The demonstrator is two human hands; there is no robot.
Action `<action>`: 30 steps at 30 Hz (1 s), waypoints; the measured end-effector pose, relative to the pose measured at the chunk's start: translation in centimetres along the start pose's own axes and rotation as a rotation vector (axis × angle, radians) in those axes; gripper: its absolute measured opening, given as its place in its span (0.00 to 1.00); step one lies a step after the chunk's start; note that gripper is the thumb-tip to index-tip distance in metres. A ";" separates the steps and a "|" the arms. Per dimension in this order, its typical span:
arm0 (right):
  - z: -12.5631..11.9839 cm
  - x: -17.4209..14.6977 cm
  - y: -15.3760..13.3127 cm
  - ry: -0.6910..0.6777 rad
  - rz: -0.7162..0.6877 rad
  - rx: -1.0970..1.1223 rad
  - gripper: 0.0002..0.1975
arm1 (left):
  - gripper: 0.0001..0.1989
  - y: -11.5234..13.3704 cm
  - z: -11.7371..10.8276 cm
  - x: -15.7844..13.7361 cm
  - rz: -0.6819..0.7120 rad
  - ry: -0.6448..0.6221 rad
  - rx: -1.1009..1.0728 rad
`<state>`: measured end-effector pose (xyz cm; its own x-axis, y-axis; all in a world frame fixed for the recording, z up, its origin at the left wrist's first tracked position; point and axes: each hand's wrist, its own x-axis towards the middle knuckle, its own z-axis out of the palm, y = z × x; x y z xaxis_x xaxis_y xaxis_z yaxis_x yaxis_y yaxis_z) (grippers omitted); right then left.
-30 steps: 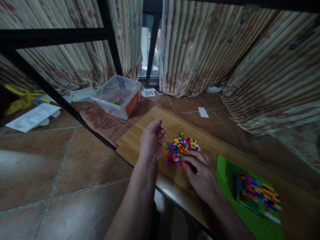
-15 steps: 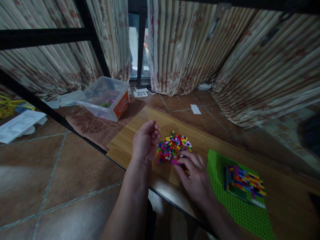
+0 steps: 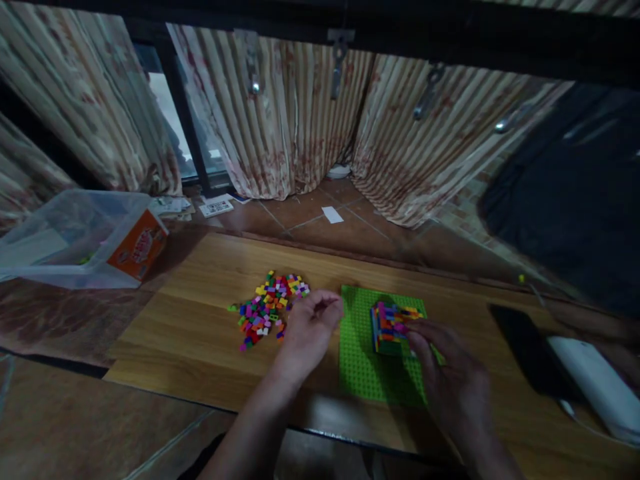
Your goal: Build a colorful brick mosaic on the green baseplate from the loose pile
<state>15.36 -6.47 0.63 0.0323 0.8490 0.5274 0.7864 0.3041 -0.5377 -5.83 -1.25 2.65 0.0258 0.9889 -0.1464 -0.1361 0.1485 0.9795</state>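
Observation:
My right hand point(image 3: 453, 370) pinches a small magenta toy brick point(image 3: 400, 327) at the multicoloured brick build point(image 3: 387, 330). That build sits on a green studded baseplate point(image 3: 360, 367). The fingers partly cover its right side, so I cannot tell whether the brick is pressed on. My left hand point(image 3: 310, 327) is over the table by the baseplate's left edge, fingers curled together; what they hold, if anything, is hidden. Left of it lies a loose pile of small coloured bricks point(image 3: 270, 303).
The wooden table point(image 3: 185, 320) runs across the view. A clear plastic tub point(image 3: 75, 273) with an orange label stands at the left. On the right lie a black phone-like slab point(image 3: 530, 347) and a white device point(image 3: 595, 383) with a cable. Striped curtains point(image 3: 290, 127) hang behind.
My right hand has moved from the brick pile to the build, carrying the magenta brick. My left hand has shifted right, towards the baseplate. The view has turned right.

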 end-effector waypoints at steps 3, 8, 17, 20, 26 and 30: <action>-1.1 -0.4 2.3 0.013 0.056 -0.006 0.10 | 0.06 -1.4 2.1 -0.1 0.019 -0.096 0.110; -0.7 -0.6 3.6 -0.043 0.038 0.027 0.09 | 0.07 -2.6 3.9 -0.2 0.057 -0.130 0.288; 0.4 0.1 3.0 -0.037 0.037 0.022 0.09 | 0.07 -2.7 5.7 -0.1 0.008 -0.167 0.296; 0.7 0.1 2.6 0.002 0.088 0.034 0.09 | 0.08 -3.1 6.0 -0.2 0.036 -0.159 0.327; 1.0 -0.1 2.2 0.039 0.161 0.077 0.08 | 0.11 -3.4 7.0 -0.2 0.028 -0.104 0.431; 1.0 -0.1 2.3 0.065 0.228 0.142 0.09 | 0.12 -3.5 7.6 -0.1 -0.004 -0.056 0.460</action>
<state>16.54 -5.40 -1.35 0.2421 0.8743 0.4207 0.6598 0.1695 -0.7321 2.16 -1.87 0.24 0.0802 0.9846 -0.1552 0.3175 0.1223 0.9403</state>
